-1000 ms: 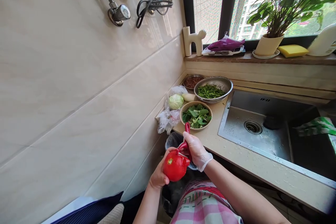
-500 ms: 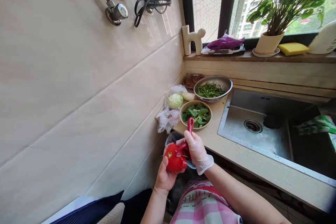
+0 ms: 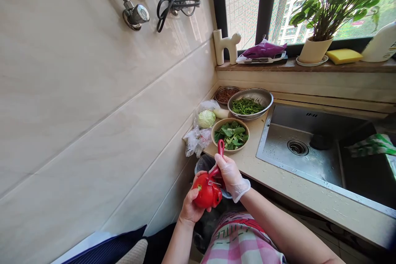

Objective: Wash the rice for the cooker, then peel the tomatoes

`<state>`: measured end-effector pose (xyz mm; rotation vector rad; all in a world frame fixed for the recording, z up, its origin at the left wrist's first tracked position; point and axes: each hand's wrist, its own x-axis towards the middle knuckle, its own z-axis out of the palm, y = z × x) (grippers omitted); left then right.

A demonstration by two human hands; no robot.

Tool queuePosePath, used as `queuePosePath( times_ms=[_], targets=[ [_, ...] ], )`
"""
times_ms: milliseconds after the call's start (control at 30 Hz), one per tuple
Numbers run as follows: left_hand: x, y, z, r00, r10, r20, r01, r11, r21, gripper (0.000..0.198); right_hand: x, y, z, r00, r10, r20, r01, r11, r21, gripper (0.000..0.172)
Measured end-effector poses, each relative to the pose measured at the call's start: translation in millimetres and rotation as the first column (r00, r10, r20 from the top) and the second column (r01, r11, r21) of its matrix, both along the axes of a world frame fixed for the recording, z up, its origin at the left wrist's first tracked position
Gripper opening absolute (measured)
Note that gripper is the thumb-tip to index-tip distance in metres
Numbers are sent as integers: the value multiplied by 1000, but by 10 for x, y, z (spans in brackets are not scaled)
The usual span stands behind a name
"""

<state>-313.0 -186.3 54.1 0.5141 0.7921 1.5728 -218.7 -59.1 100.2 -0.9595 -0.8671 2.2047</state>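
My bare left hand (image 3: pixel 189 208) is wrapped around a red tomato (image 3: pixel 206 193), holding it from below in front of my body. In a clear plastic glove, my right hand (image 3: pixel 230 176) grips a red-handled peeler (image 3: pixel 218 161). Its blade rests on the upper right side of the tomato and its handle points up toward the counter. Both hands hover over a black-lined bin (image 3: pixel 206 165) below the counter's edge.
A basket of green leaves (image 3: pixel 230 135), a steel bowl of green beans (image 3: pixel 250 103), a small dish (image 3: pixel 225 94), a cabbage in plastic (image 3: pixel 206 119) and a steel sink (image 3: pixel 309 148) share the beige counter (image 3: pixel 278 181). A potted plant (image 3: pixel 315 49) stands on the sill. The tiled wall lies left.
The peeler has stroked across the tomato, its handle moving up then back down. My left hand has shifted its grip and the tomato has moved slightly in it.
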Motion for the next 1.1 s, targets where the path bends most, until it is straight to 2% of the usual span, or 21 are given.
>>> queuePosePath(
  times_ms=[200, 367, 433, 567, 700, 800, 900, 1100],
  targets=[
    [-29, -6, 21, 995, -61, 73, 60, 998, 19, 54, -43, 28, -24, 999, 46, 2, -46, 997, -63, 41],
    [-86, 40, 77, 995, -39, 96, 43, 998, -41, 60, -31, 30, 12, 992, 104, -72, -109, 991, -77, 43],
    [-98, 54, 46, 996, 0, 94, 8, 997, -79, 58, -14, 44, 31, 995, 72, -76, -78, 994, -75, 46],
    [-59, 89, -79, 982, 141, 125, -118, 978, -173, 38, 3, 91, 39, 998, -35, -52, 34, 999, -16, 50],
    [-11, 139, -97, 982, 168, 89, -148, 969, -197, 36, -5, 112, 11, 997, -57, -44, 60, 995, 77, 51],
    [-22, 156, -21, 986, 158, 44, -148, 973, -177, 43, -6, 113, 14, 1000, -12, -27, 15, 994, 105, 51],
    [-49, 151, 41, 994, 104, 24, -99, 983, -157, 46, 4, 124, 50, 999, 42, -8, -41, 991, 124, 49],
    [-75, 133, 32, 1000, 9, 26, -6, 993, -116, 51, 7, 164, 68, 995, 101, 19, -102, 990, 97, 42]
  ],
)
